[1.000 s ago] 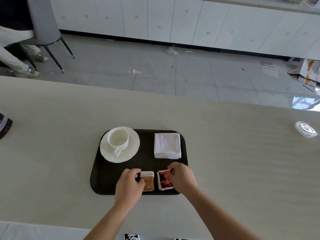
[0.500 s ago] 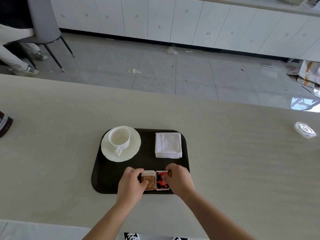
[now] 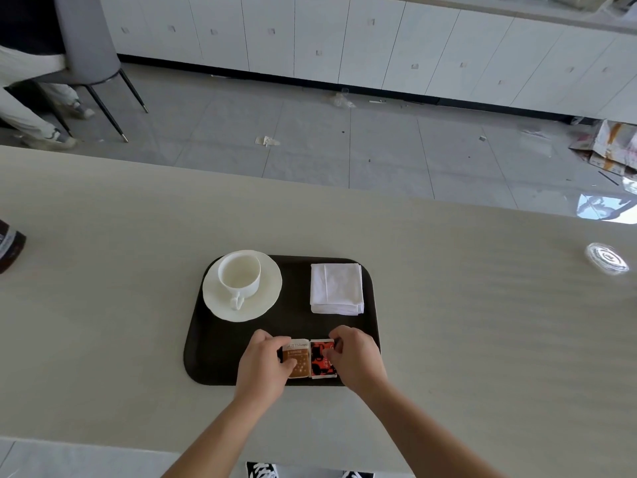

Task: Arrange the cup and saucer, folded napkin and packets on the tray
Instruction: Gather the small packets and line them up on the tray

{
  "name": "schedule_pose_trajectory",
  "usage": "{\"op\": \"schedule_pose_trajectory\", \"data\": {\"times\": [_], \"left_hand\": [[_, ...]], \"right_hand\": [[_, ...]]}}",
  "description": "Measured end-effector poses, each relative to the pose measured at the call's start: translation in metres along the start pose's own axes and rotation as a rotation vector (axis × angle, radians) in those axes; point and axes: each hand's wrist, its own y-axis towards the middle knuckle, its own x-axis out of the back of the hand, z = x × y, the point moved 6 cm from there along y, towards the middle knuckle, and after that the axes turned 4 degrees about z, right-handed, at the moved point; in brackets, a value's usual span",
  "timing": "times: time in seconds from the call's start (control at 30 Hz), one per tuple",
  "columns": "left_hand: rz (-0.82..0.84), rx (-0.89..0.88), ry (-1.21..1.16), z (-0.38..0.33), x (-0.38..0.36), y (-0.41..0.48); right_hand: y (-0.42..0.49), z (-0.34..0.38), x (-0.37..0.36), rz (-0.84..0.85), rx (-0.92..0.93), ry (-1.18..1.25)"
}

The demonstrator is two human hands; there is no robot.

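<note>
Head view: hands (image 3: 263, 365) (image 3: 356, 358) pinch two packets (image 3: 298, 358) (image 3: 322, 359) (lettering unreadable).

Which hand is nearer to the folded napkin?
The right hand: it lies just below the folded napkin, on the red packet. The left hand is farther, on the brown packet.
</note>
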Motion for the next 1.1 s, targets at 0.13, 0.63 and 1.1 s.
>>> {"op": "schedule_pose_trajectory", "data": {"times": [0.13, 0.63, 1.1], "left_hand": [[0.015, -0.024, 0.007, -0.002, -0.001, 0.001], [0.08, -0.116, 0.085, -0.015, -0.003, 0.007], [0.061, -0.094, 0.091, -0.01, -0.003, 0.008]], "right_hand": [[0.0, 0.001, 0.0, 0.008, -0.004, -0.011], [0.002, 0.003, 0.003, 0.064, -0.028, -0.019], [0.001, 0.003, 0.003, 0.063, -0.017, -0.004]]}}
